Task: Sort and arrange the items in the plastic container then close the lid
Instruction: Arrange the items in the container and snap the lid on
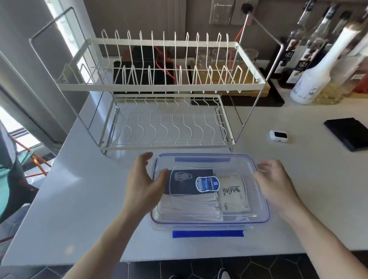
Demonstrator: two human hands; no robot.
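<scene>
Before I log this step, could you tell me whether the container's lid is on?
On: the clear lid covers the container, blue side flaps unlatched.

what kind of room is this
Probably a kitchen or a cafe bar counter: an empty two-tier dish rack stands on the white counter, and syrup bottles line the wall at the back right.

"MiNi" on pale packet point(234, 192) (upside down), "1883" on bottle labels point(302, 65)

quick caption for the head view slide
Both hands, left hand and right hand, flank the lidded plastic container before a dish rack.
</scene>
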